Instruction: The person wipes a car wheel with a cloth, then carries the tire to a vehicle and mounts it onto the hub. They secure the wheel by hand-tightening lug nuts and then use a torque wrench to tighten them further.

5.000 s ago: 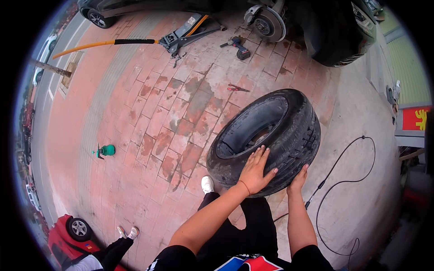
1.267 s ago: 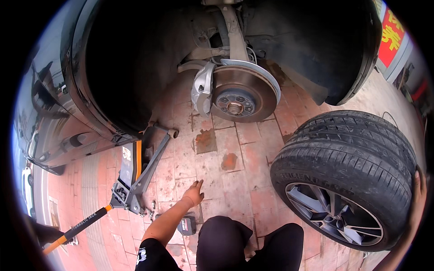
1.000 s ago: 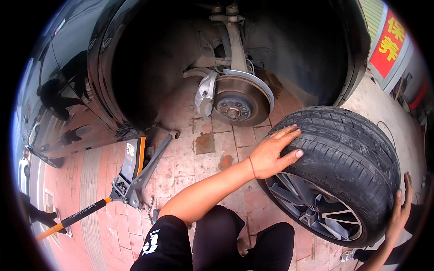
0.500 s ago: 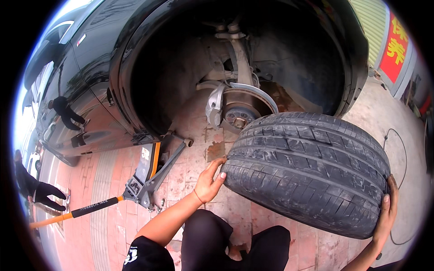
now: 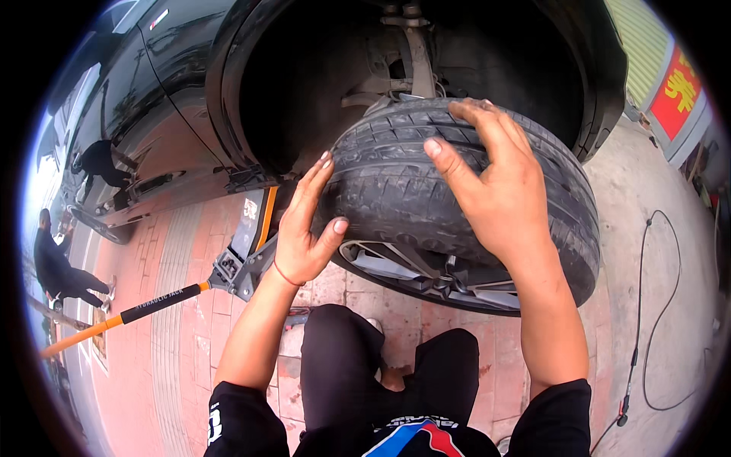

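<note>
A black car wheel (image 5: 411, 202) stands in front of the wheel arch, tilted so its tread faces up and its spoked rim (image 5: 381, 263) shows below. It covers the brake disc seen earlier. My left hand (image 5: 301, 240) is at the tyre's left side, fingers stretched with the tips by the sidewall and the thumb apart. Over the top of the tread, my right hand (image 5: 506, 183) has its fingers spread and the thumb lifted. Neither hand wraps round the tyre; whether they press on it is hard to tell.
The dark wheel arch (image 5: 304, 76) of a black car surrounds a strut (image 5: 419, 65). At left, a hydraulic jack (image 5: 236, 266) with an orange handle (image 5: 84, 339) stands by the sill. A thin black cable (image 5: 643, 320) lies at right. Another person (image 5: 65, 266) is at far left.
The wheel has moved left and toward the arch, tilting so its rim shows. My right hand has gone from the tyre's right side to over its tread; my left hand has moved up and left.
</note>
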`<move>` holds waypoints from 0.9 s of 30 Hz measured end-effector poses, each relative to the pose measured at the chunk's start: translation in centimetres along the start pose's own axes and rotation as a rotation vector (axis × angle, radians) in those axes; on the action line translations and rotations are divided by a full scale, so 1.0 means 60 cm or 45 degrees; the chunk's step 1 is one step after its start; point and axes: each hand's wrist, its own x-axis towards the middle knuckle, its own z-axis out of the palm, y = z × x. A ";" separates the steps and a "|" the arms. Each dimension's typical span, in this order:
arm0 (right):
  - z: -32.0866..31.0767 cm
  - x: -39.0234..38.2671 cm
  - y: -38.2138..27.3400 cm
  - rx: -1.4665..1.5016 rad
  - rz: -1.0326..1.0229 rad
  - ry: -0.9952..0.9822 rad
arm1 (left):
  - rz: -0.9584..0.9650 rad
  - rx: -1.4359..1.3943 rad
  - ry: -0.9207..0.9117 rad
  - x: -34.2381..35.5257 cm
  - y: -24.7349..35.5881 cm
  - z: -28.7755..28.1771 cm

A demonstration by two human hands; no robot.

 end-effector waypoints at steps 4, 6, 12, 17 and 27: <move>-0.071 -0.042 0.039 0.359 0.097 0.648 | 0.003 0.194 0.004 0.047 -0.023 0.004; -0.107 -0.111 0.056 0.562 0.489 0.783 | -0.089 0.039 0.066 0.058 -0.064 -0.013; 0.138 -0.294 0.097 0.688 1.107 -0.356 | -0.391 -0.149 0.055 0.042 -0.202 -0.081; 0.287 -0.255 0.145 1.059 0.694 -0.005 | -0.461 -0.179 -0.009 0.035 -0.267 -0.113; 0.379 -0.192 0.137 1.473 0.801 0.370 | -0.829 0.689 -1.011 -0.169 -0.177 0.179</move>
